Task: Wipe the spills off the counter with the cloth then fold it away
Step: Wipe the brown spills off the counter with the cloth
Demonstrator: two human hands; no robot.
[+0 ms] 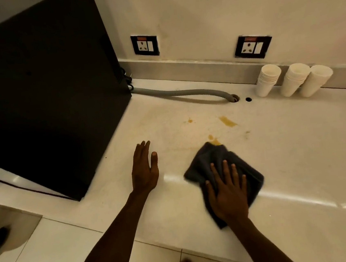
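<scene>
A dark grey cloth (pixel 210 159) lies bunched on the white counter (pixel 286 140) near its front edge. My right hand (pixel 227 191) presses flat on top of the cloth, fingers spread. The cloth's far corner touches a yellow-brown spill (pixel 214 141). A longer streak of spill (pixel 227 121) and a small spot (pixel 189 120) lie further back on the counter. My left hand (pixel 145 168) rests flat on the counter to the left of the cloth, fingers together, holding nothing.
A large black appliance (pixel 42 97) fills the counter's left side. A grey corrugated hose (pixel 185 92) runs from it into a hole in the counter. Three stacks of white paper cups (pixel 290 81) stand at the back right. Two wall sockets (pixel 145 45) sit above.
</scene>
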